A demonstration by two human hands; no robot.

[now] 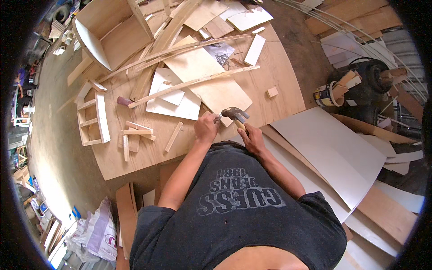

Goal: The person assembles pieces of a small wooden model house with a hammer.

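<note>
Right grip (253, 138): closed around the handle of the hammer (235, 114).
Left grip (207, 128): narrow; your fingertips pinch a small pale item (219, 118), too small to identify.
Hammer position: above the near edge of the worktop (270, 108), in front of your chest; its head is just beside the pinched item. Cannot tell whether they touch.
Frame (102, 119): on the worktop to your left; rungs sit between two long sides. Judged joined.
Box (126, 42): far left, panels meeting at the corners. Judged assembled.
Loose wood: sticks (173, 136) near your left forearm, a long strip (193, 85) across the panel (204, 74), a block (272, 92) off to the right.
Bag (222, 55): clear, on the far side of the panel, thin dark pieces at it.
Done: frame and box, by their look.
Left: hammer work at your fingertips seems unfinished; the loose wood shows no clear joints. Cannot tell how much of it you need.
</note>
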